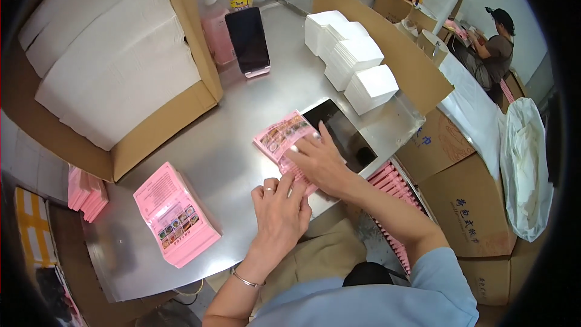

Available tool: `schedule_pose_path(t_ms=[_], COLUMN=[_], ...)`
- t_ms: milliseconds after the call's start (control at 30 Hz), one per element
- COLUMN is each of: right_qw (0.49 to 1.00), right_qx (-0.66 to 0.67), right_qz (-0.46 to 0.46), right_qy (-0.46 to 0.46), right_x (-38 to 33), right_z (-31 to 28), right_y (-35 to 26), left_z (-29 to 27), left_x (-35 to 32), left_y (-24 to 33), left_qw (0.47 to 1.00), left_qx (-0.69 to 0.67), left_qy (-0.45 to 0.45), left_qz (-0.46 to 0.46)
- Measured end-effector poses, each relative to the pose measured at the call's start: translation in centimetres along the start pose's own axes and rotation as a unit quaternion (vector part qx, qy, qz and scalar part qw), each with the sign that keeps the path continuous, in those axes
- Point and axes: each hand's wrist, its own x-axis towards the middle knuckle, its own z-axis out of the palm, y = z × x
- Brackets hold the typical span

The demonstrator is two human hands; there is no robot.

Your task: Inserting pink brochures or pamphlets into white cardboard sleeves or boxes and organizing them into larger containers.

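A pink printed paper packet with food pictures lies on the metal table in front of me. My right hand rests on it, fingers stretched across its face and thumb spread toward a dark flat panel with a pale rim. At the packet's near end is my left hand, wearing a ring, its fingers bent and closed on the edge; the fingertips are partly hidden. To the left sits a thick stack of similar pink packets. White folded napkins stand in stacks beyond the panel.
A large open carton of white napkins stands at left. A phone on a stand and two bottles are behind. An open box of pink packets sits below the table's right edge. Another person works far right.
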Motion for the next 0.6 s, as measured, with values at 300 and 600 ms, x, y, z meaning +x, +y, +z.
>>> schedule_pose_path(t_ms=[300, 600], right_qw=[0.977, 0.921], right_qx=[0.005, -0.321], right_qz=[0.205, 0.167], right_qy=[-0.062, 0.141], right_x=[-1.8, 2.2], right_z=[0.9, -9.1], right_y=[3.3, 6.9], left_z=[-4.3, -13.5], left_x=[-3.9, -7.8], left_y=[-0.9, -10.2], left_qw=[0.977, 0.916], left_qx=[-0.208, 0.264], left_qy=[-0.046, 0.213], left_qz=[-0.028, -0.212])
